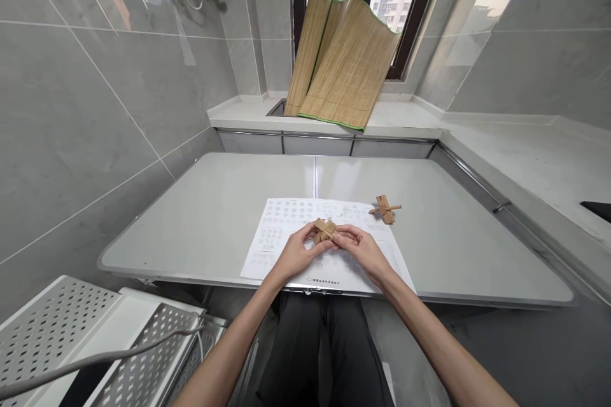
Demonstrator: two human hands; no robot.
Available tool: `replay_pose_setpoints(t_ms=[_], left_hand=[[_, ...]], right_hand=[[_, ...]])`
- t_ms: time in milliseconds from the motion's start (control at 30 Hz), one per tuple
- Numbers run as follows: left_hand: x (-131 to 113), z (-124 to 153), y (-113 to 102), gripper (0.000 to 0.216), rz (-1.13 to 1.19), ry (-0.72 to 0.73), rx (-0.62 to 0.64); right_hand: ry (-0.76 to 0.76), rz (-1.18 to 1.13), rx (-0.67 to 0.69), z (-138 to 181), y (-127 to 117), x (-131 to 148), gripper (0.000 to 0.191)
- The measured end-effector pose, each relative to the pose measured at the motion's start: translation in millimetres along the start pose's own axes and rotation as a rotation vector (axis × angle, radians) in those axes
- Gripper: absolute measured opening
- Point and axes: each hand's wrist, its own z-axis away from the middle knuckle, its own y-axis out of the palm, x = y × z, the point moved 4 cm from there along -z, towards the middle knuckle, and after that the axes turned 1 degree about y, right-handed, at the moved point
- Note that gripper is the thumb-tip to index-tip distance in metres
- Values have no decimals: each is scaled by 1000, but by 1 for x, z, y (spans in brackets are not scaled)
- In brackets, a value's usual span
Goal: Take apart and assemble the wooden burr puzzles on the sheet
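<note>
Between my two hands is a light-brown wooden interlocking puzzle (pixel 325 229), made of several notched pieces fitted together at angles. My left hand (pixel 301 252) grips its left side, fingers behind and thumb in front. On the opposite side my right hand (pixel 359 249) closes on it with thumb and fingertips. Both hands are just above a white printed sheet (pixel 260 238) with rows of small diagrams. To the right, partly over the sheet's edge, lies a second group of crossed wooden pieces (pixel 384 209), apart from my hands.
The sheet rests on a pale folding table (pixel 191 222) with a seam down its middle. Behind stands a bamboo mat (pixel 348 63) on a white ledge (pixel 243 111) by the window. White perforated racks (pixel 62 311) and a grey cable (pixel 143 346) are at lower left.
</note>
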Motion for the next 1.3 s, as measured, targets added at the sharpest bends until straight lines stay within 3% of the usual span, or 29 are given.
replay_pose_setpoints(t_ms=[133, 367, 533, 633, 733, 1000, 1300], left_hand=[[1, 4, 2, 54, 59, 17, -18], [4, 1, -4, 60, 90, -11, 34], [10, -1, -4, 49, -22, -9, 25], [15, -5, -4, 49, -136, 52, -3], [24, -9, -14, 55, -277, 85, -110], [58, -22, -59, 43, -682, 92, -374], [72, -25, -72, 44, -725, 85, -322]], right_hand=[[-24, -4, -67, 1, 0, -4, 48], [-11, -46, -57, 1, 1, -2, 47], [-79, 39, 1, -8, 3, 12, 48], [-123, 99, -44, -20, 3, 17, 49], [-139, 124, -110, -32, 2, 16, 51], [-154, 227, -162, -44, 1, -2, 54], [-186, 424, -310, -73, -13, -26, 57]])
